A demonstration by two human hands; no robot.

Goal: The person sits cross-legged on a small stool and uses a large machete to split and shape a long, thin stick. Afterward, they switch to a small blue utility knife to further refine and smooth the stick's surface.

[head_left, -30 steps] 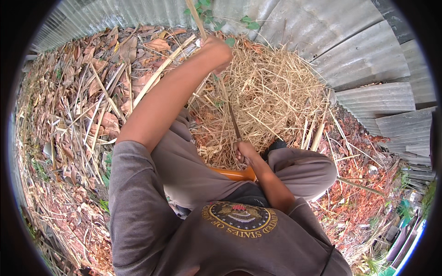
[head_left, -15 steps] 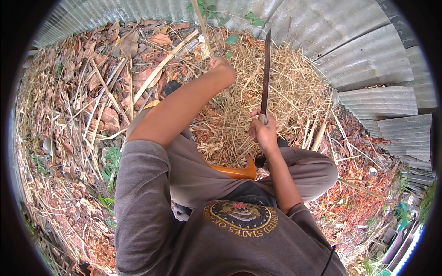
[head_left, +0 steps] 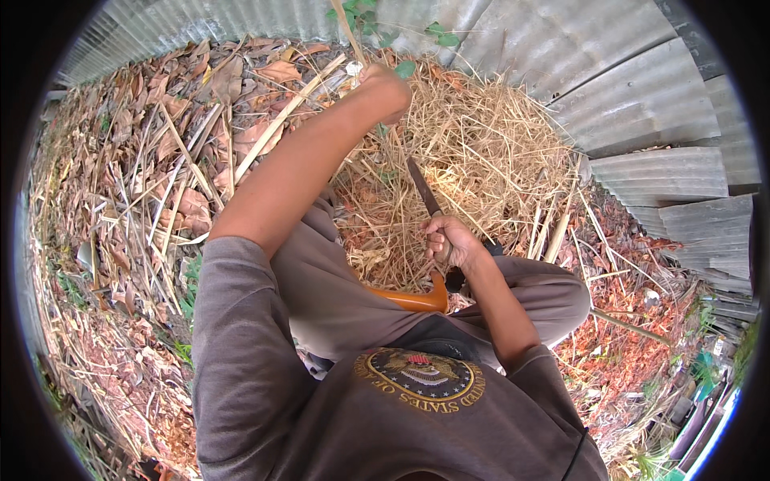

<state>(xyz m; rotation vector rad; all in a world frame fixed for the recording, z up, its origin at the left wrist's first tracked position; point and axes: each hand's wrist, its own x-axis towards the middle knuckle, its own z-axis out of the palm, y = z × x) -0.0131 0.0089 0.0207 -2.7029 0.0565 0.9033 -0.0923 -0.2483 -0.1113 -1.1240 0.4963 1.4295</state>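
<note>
My left hand (head_left: pixel 386 90), at the end of my outstretched left arm, is closed around a long pale strip (head_left: pixel 346 32), likely bamboo or cane, that rises toward the metal sheets. My right hand (head_left: pixel 451 241) grips the handle of a machete (head_left: pixel 423 186) in front of my lap. Its dark blade tilts up and to the left, its tip below my left hand. Beneath both hands lies a heap of dry straw-like shavings (head_left: pixel 481 144). An orange curved object (head_left: pixel 409 300) sits between my legs, partly hidden by my trousers.
Grey corrugated metal sheets (head_left: pixel 593 72) stand along the far side and right. Dry brown leaves (head_left: pixel 188 210) and long split strips (head_left: pixel 281 120) cover the ground at left. More pale strips (head_left: pixel 555 232) lie right of the heap. A green-leaved plant (head_left: pixel 365 20) grows by the sheets.
The machete has swung from nearly upright to a leftward tilt, its tip now lower. My right hand turned and moved slightly down and left. My left hand shifted a little farther away, still holding the strip.
</note>
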